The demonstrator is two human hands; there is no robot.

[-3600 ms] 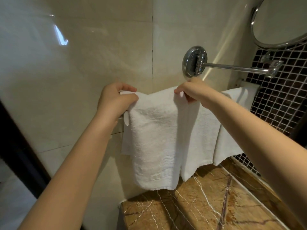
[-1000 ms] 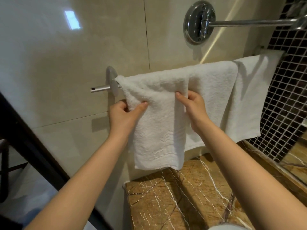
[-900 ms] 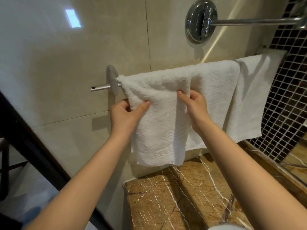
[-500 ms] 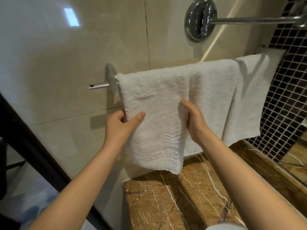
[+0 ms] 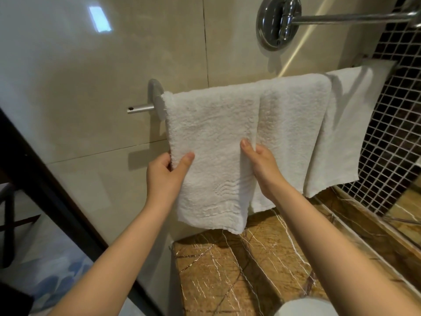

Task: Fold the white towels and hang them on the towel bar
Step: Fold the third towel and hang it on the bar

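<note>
Hung side by side on towel bar [image 5: 139,109]: left towel [image 5: 211,137], middle towel [image 5: 293,124], right towel [image 5: 341,133]; bench [image 5: 227,277] below.

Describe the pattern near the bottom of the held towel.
Embossed wavy lines on the white towel, above a straight band; head view shows it.

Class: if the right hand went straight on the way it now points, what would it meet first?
Probably the front towel it pinches: the right hand points up along its right edge towards the towel bar; depth is unclear.

Wall [image 5: 114,65] close behind towels [image 5: 211,133]; countertop [image 5: 227,270] just below; chrome arm [image 5: 341,18] overhead.
</note>
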